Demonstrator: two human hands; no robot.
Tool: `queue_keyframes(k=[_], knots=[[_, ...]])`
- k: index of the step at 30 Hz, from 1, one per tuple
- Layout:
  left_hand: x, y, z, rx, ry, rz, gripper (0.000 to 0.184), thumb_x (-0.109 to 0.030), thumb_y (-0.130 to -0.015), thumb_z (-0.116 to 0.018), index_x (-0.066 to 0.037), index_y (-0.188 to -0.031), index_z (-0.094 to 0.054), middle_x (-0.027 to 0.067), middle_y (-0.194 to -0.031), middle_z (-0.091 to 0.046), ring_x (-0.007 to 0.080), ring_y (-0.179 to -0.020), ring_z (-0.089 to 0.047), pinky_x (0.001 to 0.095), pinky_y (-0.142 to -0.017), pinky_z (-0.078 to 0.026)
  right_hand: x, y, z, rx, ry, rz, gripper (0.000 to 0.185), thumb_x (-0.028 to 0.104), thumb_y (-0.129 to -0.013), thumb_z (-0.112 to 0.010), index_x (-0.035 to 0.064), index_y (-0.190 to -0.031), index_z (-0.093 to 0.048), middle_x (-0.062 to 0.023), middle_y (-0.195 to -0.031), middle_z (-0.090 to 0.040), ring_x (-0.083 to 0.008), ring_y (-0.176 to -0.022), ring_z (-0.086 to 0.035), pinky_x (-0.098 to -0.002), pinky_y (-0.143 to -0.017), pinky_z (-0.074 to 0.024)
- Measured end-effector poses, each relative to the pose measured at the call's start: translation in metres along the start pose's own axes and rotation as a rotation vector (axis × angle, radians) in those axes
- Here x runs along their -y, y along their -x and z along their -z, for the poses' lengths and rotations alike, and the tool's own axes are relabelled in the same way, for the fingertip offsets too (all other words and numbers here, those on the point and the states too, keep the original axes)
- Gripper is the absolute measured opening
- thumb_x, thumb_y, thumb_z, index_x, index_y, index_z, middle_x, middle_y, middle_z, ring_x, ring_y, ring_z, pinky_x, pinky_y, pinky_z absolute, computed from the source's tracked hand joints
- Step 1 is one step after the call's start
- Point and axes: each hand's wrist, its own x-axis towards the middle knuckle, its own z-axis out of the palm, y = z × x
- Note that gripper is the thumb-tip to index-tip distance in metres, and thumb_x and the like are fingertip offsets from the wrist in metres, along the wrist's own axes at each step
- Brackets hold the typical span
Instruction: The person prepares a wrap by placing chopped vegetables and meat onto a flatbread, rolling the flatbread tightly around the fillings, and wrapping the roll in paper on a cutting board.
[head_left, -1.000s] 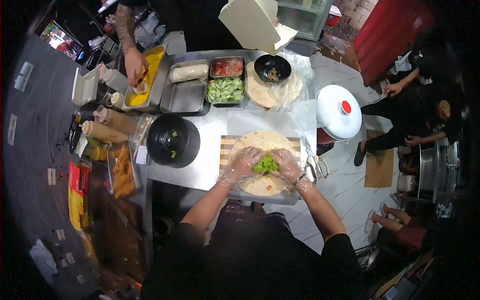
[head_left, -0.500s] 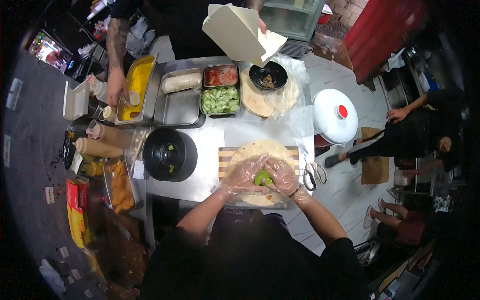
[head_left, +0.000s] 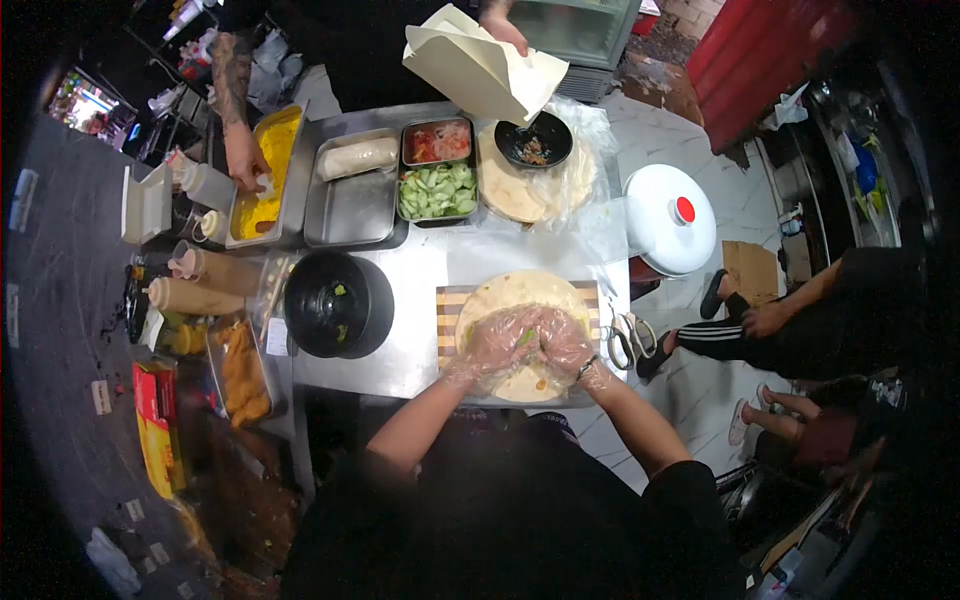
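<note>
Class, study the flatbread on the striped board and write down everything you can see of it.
The flatbread is round, pale cream and thin-looking, with a few browned spots, one near its lower edge. Its visible parts lie flat and unfolded on the striped board, the far edge reaching past the wood. The gloved left hand and right hand hide its middle; a bit of green leaf shows between them.

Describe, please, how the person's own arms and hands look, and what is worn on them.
The left hand and right hand wear clear, loose, wrinkled plastic gloves that reach the wrists. A thin dark band circles the right wrist. The forearms are bare, and the short black sleeves end near the elbows.
</note>
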Motion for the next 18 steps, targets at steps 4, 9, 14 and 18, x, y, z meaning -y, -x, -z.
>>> queue_keyframes(k=[4,9,14,18], knots=[[0.002,-0.001,0.011,-0.001,0.124,-0.015,0.061,-0.035,-0.088,-0.066,-0.012,-0.141,-0.047,0.0137,-0.138,-0.053,0.0315,-0.124,-0.053,0.0411,-0.105,-0.042,0.002,-0.003,0.025,0.056,-0.155,0.015,0.067,0.030,-0.079,-0.071,0.0054,-0.137,-0.047,-0.0213,-0.136,-0.049,-0.0389,-0.127,-0.046,-0.0475,-0.108,-0.0366],[-0.016,0.002,0.059,-0.052,0.068,-0.081,0.069,-0.029,-0.083,-0.070,-0.012,-0.144,-0.042,0.0144,-0.144,-0.047,0.0334,-0.129,-0.047,0.0443,-0.110,-0.036,0.008,0.001,0.068,-0.068,-0.362,0.041,0.077,0.047,-0.083,-0.065,0.0065,-0.144,-0.040,-0.0215,-0.142,-0.044,-0.0377,-0.133,-0.040,-0.0497,-0.112,-0.0305],[-0.012,0.006,0.062,-0.021,0.002,-0.174,0.073,-0.019,-0.076,-0.069,-0.011,-0.143,-0.044,0.0148,-0.142,-0.048,0.0348,-0.127,-0.048,0.0449,-0.110,-0.036,0.018,-0.002,0.070,-0.082,-0.351,0.070,0.076,0.041,-0.082,-0.063,0.0056,-0.145,-0.039,-0.0202,-0.143,-0.044,-0.0393,-0.133,-0.039,-0.0499,-0.113,-0.0285],[-0.018,-0.001,0.050,0.084,-0.060,-0.138,0.067,-0.023,-0.081,-0.068,-0.010,-0.142,-0.044,0.0146,-0.140,-0.050,0.0342,-0.127,-0.049,0.0456,-0.109,-0.037,0.023,-0.006,0.047,-0.098,-0.332,-0.089,0.081,0.027,-0.073,-0.068,0.0063,-0.145,-0.037,-0.0199,-0.142,-0.045,-0.0393,-0.134,-0.039,-0.0491,-0.114,-0.0276]])
